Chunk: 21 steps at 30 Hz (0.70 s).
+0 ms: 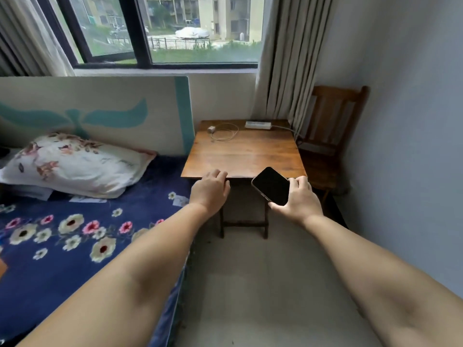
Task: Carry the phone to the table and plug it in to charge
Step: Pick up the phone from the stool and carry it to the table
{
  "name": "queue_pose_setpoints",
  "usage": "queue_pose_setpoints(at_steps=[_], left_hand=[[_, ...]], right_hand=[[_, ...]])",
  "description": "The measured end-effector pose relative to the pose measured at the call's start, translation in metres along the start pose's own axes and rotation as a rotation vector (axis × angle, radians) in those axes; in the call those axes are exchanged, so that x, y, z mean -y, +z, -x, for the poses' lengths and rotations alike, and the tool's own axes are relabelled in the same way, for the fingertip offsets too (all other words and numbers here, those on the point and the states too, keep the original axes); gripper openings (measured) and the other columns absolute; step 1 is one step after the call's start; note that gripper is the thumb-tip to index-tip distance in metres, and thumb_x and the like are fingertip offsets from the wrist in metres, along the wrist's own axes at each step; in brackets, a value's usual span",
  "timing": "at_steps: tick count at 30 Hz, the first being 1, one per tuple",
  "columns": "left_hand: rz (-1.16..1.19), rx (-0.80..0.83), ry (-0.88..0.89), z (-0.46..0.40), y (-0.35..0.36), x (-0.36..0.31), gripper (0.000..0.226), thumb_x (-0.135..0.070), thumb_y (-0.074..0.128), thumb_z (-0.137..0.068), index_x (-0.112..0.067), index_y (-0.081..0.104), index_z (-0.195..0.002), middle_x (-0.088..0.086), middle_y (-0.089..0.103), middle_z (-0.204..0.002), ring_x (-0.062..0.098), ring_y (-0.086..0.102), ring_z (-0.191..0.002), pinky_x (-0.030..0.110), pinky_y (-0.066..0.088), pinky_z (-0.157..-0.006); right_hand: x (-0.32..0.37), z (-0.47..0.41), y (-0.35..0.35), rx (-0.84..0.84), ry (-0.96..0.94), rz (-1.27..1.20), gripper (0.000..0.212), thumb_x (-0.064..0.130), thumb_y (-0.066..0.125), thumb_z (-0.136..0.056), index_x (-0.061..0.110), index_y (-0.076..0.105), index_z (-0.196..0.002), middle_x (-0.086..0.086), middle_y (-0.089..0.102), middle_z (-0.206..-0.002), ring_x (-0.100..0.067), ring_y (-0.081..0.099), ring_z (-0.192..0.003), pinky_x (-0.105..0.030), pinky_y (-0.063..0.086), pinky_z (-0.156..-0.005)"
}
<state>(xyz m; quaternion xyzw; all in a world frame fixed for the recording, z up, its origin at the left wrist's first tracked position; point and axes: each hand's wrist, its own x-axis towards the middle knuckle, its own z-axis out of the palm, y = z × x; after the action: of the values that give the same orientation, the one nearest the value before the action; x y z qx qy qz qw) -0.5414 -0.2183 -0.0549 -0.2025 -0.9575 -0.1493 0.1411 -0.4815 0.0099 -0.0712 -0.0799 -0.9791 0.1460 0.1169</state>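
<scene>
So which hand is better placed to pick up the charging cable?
Left. The left hand is empty, on the side of the coiled cable; the right hand holds the phone.

A small bedroom in a home is shown. Along the left side, a bed [75, 246] is covered with a dark blue sheet printed with flowers, and a floral pillow [75, 164] is laid at its head against a pale headboard [100, 113] painted with a teal shape. A small wooden table [245, 154] is set in the corner just beside the bed, with a white power strip [258, 125] and a charger with coiled cable [224, 132] lying on it. A wooden chair [330, 136] is pushed against the plain wall. Beige curtains [288, 58] are drawn back from a dark-framed window [140, 33], through which apartment buildings are seen.
</scene>
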Motion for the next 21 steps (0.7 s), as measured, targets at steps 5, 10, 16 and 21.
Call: queue_pose_setpoints(at_steps=[5, 10, 16, 21], left_hand=[[0.007, 0.067, 0.002, -0.104, 0.048, 0.030, 0.032, -0.027, 0.039, -0.096, -0.010, 0.051, -0.120, 0.012, 0.054, -0.123, 0.031, 0.050, -0.109, 0.043, 0.050, -0.080], [-0.020, 0.102, -0.040, -0.233, 0.095, 0.064, 0.034, -0.028, 0.035, -0.097, -0.009, 0.050, -0.121, 0.011, 0.051, -0.125, 0.028, 0.048, -0.112, 0.043, 0.049, -0.084], [0.002, 0.085, -0.054, -0.346, 0.129, 0.097, 0.033, -0.028, 0.037, -0.096, -0.009, 0.052, -0.119, 0.011, 0.053, -0.124, 0.027, 0.049, -0.112, 0.040, 0.048, -0.084], [0.011, 0.131, -0.122, -0.432, 0.175, 0.127, 0.031, -0.029, 0.037, -0.096, -0.010, 0.053, -0.115, 0.011, 0.055, -0.120, 0.028, 0.049, -0.109, 0.041, 0.049, -0.080]], right_hand=[[-0.015, -0.109, 0.037, 0.016, 0.055, 0.012, 0.075, 0.058, 0.070, -0.067, 0.006, 0.045, -0.116, -0.012, 0.042, -0.118, -0.029, 0.049, -0.108, -0.038, 0.048, -0.081], [-0.029, -0.251, 0.068, 0.010, 0.028, 0.022, 0.073, 0.059, 0.067, -0.068, 0.008, 0.046, -0.116, -0.012, 0.043, -0.118, -0.028, 0.048, -0.107, -0.037, 0.047, -0.086], [-0.035, -0.378, 0.086, 0.030, 0.048, 0.031, 0.073, 0.060, 0.067, -0.068, 0.009, 0.046, -0.116, -0.011, 0.044, -0.118, -0.027, 0.051, -0.104, -0.035, 0.047, -0.074], [-0.051, -0.463, 0.121, 0.086, 0.092, -0.008, 0.073, 0.058, 0.069, -0.067, 0.008, 0.046, -0.115, -0.012, 0.044, -0.117, -0.029, 0.050, -0.105, -0.038, 0.048, -0.077]])
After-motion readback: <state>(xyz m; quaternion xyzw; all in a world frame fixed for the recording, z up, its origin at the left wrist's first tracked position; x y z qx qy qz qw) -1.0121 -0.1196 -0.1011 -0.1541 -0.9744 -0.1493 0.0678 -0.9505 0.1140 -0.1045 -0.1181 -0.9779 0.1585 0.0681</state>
